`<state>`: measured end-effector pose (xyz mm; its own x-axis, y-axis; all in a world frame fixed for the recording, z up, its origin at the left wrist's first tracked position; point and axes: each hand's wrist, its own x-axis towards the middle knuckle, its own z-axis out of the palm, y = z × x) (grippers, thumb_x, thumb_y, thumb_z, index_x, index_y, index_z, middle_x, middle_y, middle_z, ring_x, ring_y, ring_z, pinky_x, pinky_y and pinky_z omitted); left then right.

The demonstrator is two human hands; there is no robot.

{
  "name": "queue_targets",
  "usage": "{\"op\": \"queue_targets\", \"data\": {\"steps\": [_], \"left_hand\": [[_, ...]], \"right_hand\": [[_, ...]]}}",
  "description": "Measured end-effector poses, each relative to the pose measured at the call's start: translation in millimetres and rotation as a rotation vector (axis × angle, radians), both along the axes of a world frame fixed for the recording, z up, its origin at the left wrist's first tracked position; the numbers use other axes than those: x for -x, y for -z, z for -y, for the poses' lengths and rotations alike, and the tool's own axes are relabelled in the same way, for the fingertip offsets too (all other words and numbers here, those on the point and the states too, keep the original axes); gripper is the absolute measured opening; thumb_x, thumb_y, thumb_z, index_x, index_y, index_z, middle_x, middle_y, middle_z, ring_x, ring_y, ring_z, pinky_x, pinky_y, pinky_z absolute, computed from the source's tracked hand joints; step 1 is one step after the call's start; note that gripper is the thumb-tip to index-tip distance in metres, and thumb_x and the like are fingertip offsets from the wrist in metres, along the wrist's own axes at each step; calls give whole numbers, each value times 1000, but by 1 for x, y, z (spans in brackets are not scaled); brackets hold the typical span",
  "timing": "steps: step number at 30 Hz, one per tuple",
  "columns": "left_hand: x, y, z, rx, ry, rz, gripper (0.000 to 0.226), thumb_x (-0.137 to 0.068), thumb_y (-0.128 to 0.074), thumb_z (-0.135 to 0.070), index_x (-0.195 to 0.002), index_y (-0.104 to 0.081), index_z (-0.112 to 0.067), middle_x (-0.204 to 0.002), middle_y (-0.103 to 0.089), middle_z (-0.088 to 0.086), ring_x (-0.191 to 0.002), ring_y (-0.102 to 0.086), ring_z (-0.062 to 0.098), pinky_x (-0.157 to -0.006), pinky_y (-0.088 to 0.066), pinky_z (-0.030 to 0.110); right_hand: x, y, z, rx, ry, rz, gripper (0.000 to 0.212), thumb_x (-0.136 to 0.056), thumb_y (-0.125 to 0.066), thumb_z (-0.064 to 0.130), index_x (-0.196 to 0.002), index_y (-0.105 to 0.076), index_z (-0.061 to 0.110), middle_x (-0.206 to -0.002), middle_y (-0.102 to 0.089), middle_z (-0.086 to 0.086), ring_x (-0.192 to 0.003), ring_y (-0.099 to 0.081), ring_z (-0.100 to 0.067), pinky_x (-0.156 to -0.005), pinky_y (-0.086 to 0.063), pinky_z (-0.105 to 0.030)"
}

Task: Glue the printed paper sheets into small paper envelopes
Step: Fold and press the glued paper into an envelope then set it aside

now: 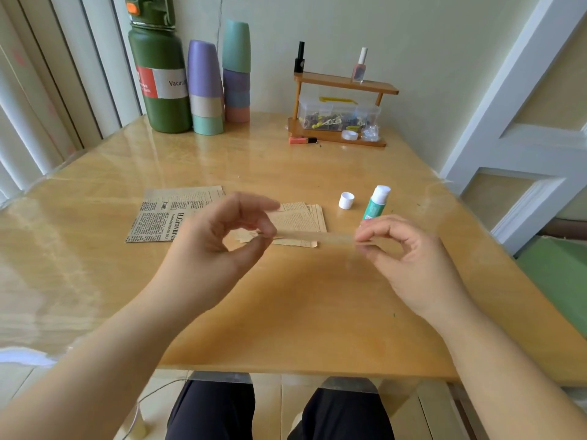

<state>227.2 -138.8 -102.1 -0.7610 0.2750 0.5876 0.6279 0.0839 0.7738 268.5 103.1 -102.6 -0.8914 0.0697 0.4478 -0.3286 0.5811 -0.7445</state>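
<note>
Above the table, my left hand (222, 236) and my right hand (403, 249) pinch the two ends of a tan printed paper piece (313, 237), seen almost edge-on and blurred. Behind it lies a small pile of printed sheets (301, 217), and a larger newspaper-print sheet (158, 217) lies to the left. An uncapped green glue stick (374, 203) stands just beyond my right hand, with its white cap (346, 200) beside it.
At the back stand a green vacuum flask (158, 81), stacked pastel cups (206, 90) and a wooden rack (340, 122) with nail polish bottles and a clear box of clips. The table's front edge (301, 369) is near my knees. A white door frame (524, 138) is on the right.
</note>
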Motion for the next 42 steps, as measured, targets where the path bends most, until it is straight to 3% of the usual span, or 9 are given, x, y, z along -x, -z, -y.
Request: {"op": "queue_targets", "data": {"steps": [5,9,15,21,25,31,34,36,42], "left_hand": [[-5,32,21,561,28,-302,11,-83,-60,-16,-89,-69,-19,-92,-62,-10,-87,-60,2,-79,-46,16],[-15,49,26,700,132,-258,32,-87,-52,-34,-112,-66,-20,-118,-61,-11,-113,-56,5,-97,-41,26],[-23,52,14,988,123,-331,60,-96,-21,-52,-138,-47,-16,-143,-44,-5,-134,-35,9,-110,-27,42],[-25,53,29,966,119,-313,55,-98,-21,-44,-133,-53,-16,-141,-47,-8,-132,-38,5,-110,-28,32],[-25,53,35,897,128,-281,47,-96,-32,-38,-130,-56,-17,-138,-50,-10,-132,-38,2,-109,-26,29],[-12,33,4,885,30,-298,44,-91,-30,-37,-103,-67,-17,-107,-63,-5,-100,-60,16,-104,-41,43],[-4,30,-22,989,-32,-136,67,-90,-8,-47,-145,-31,-16,-153,-27,0,-141,-22,14,-117,-6,25],[-1,36,-31,1145,-35,-55,61,-98,-7,-45,-150,5,-15,-157,10,-1,-143,13,10,-115,8,24],[-2,45,-31,1324,-65,-50,64,-94,5,-50,-145,22,-16,-152,27,0,-138,27,11,-116,12,34]], "right_hand": [[-13,22,-2,-441,-77,84,36,-80,-60,-11,-89,-73,21,-104,-61,19,-108,-52,4,-97,-32,-4],[-27,24,5,-509,-120,231,60,-83,-40,-16,-116,-65,28,-117,-47,32,-118,-42,9,-102,-20,0],[-34,32,39,-586,-315,223,59,-84,-25,7,-134,-52,22,-135,-47,16,-128,-32,6,-108,-15,-5],[-33,35,17,-555,-239,221,56,-80,-32,4,-121,-64,22,-123,-57,14,-118,-38,8,-104,-22,-3],[-38,36,-2,-605,-149,167,51,-81,-35,5,-116,-67,27,-116,-58,24,-111,-46,2,-100,-35,-20],[-17,21,20,-612,-90,146,28,-90,-45,10,-100,-69,20,-100,-60,14,-96,-45,1,-91,-37,-15],[4,17,36,-599,-110,239,37,-97,-42,16,-133,-50,17,-138,-43,11,-125,-37,-2,-103,-21,-7],[11,22,46,-661,-166,342,49,-101,-34,22,-149,-25,16,-157,-16,9,-143,-11,-4,-112,-4,-13],[8,37,44,-921,-181,453,73,-81,11,53,-149,14,26,-154,23,16,-138,24,4,-117,13,-28]]}}
